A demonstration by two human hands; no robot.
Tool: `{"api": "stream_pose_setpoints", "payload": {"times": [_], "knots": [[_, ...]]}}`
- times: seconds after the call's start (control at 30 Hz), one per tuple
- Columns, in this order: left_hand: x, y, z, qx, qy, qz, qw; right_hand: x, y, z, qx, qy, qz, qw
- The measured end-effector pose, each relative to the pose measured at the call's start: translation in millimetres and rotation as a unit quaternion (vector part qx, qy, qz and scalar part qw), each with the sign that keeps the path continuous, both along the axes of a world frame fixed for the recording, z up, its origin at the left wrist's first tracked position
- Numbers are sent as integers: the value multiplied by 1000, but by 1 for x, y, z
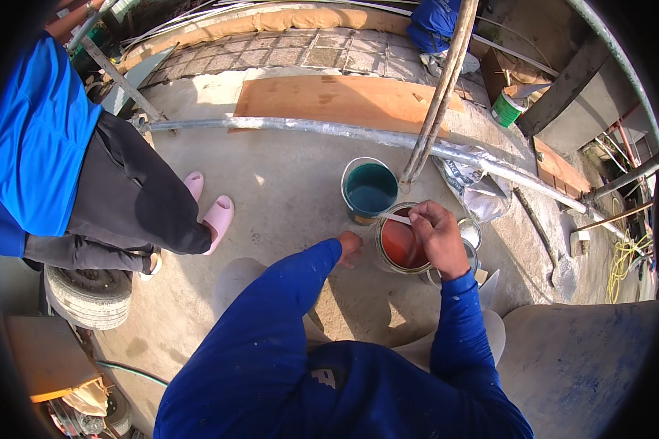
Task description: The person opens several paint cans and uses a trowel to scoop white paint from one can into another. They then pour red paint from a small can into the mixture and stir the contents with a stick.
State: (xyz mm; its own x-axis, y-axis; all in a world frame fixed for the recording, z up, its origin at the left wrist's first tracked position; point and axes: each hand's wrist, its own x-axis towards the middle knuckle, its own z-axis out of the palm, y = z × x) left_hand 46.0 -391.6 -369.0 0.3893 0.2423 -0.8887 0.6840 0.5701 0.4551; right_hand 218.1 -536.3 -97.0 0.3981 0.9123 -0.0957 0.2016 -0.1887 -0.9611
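Over a can of red-orange paint (399, 247), my right hand (441, 238) is closed on a thin white stick (396, 218). The stick's pale end reaches past the can's far left rim; the rest is hidden by my fingers. My left hand (350, 249) hangs just left of that can, fingers loosely bent and holding nothing that I can see. A bucket of dark teal liquid (371, 189) stands behind the paint can. To the right, partly covered by my right hand, is a smaller can with white contents (470, 233).
A metal pipe (329, 128) crosses beyond the bucket, meeting slanting poles (439, 95). Another person in pink slippers (218, 219) stands at left, near a tire (91, 296). A plastic sack (479, 186), a shovel (562, 274) and a green-and-white bucket (507, 110) lie right. A plywood sheet (329, 99) is behind.
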Motion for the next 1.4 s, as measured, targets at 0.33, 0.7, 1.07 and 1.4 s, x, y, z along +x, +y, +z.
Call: {"api": "stream_pose_setpoints", "payload": {"times": [0.33,0.7,1.07,1.4], "knots": [[-10,-53,-22,-76,-190,191,960,21,16,3,71,-83,106,988],[-33,-80,32,-81,-147,256,952,3,16,6,141,-149,97,974],[-65,-119,75,-67,-119,315,939,-9,11,7,128,-156,131,971],[-63,-123,111,4,-48,378,925,-21,26,-40,132,-179,211,952]]}}
